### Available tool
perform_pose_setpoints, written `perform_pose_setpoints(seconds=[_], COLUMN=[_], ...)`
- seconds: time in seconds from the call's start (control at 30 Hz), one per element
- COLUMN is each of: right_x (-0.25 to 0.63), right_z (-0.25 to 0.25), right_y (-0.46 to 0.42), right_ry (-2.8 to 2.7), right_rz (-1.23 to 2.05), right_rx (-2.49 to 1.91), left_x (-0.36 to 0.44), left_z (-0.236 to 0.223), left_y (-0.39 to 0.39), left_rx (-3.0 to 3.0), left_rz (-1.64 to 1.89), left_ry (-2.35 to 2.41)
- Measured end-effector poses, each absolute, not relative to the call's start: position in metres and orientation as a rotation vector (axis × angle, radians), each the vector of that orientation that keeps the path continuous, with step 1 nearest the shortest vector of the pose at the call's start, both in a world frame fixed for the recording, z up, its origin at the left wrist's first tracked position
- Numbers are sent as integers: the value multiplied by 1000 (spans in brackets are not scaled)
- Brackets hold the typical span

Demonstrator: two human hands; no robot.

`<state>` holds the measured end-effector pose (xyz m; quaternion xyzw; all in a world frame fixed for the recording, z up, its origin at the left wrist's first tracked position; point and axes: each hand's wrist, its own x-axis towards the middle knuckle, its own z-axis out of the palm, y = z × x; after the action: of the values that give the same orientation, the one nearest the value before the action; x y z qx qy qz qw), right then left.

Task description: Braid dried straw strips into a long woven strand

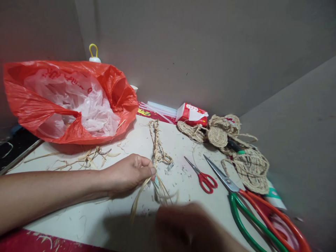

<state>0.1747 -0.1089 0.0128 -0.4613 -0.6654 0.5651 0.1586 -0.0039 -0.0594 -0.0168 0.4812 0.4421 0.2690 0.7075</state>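
In the head view, my left hand pinches a braided cord of dry straw near its lower end. The finished plait runs away from me over the white table and bends into a loop at its right. Loose straw strands fan out below my left fingertips toward me. My right hand is a dark blur in the foreground, close to the strand ends; its fingers are smeared by motion. Small red-handled scissors lie closed to the right of the cord.
Large scissors with green and orange handles lie at the right. Behind them are coiled straw pieces and a red tissue pack. A red plastic bag fills the back left, with straw scraps in front. Walls stand behind.
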Motion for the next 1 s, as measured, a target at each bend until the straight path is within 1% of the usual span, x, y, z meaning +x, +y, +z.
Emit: perform_pose_setpoints(seconds=[0.03, 0.07, 0.1, 0.17, 0.3, 0.37, 0.43, 0.53, 0.67, 0.83, 0.9, 1.0], right_x=[177, 179, 178, 175, 163, 161, 161, 165, 168, 167, 166, 161], right_z=[18, 20, 19, 12, -8, -13, -14, -14, -14, -17, -18, -20], right_y=[-98, -87, -77, -62, -60, -63, -64, -59, -52, -51, -53, -59], right_ry=[-1828, -1701, -1645, -1606, -1494, -1365, -1229, -1234, -1319, -950, -888, -921], right_rz=[1487, 1287, 1190, 1316, 1778, 2009, 2149, 2163, 2192, 2403, 2391, 2268], right_rx=[-1398, -1492, -1508, -1458, -1283, -1232, -1209, -1215, -1218, -1040, -1026, -1123], left_x=[-4, -5, -5, -4, -1, -1, -1, -4, -7, -11, -13, -16], left_z=[-17, -16, -17, -17, -20, -21, -22, -20, -16, -7, -1, 7], left_y=[-59, -58, -58, -57, -57, -58, -58, -56, -53, -50, -50, -50], left_rx=[1084, 1098, 1110, 1119, 1129, 1176, 1243, 1323, 1420, 1588, 1631, 1628], left_rz=[602, 604, 604, 616, 652, 620, 591, 563, 493, 486, 438, 338], left_ry=[978, 978, 979, 961, 825, 851, 953, 1017, 907, 948, 968, 1000])
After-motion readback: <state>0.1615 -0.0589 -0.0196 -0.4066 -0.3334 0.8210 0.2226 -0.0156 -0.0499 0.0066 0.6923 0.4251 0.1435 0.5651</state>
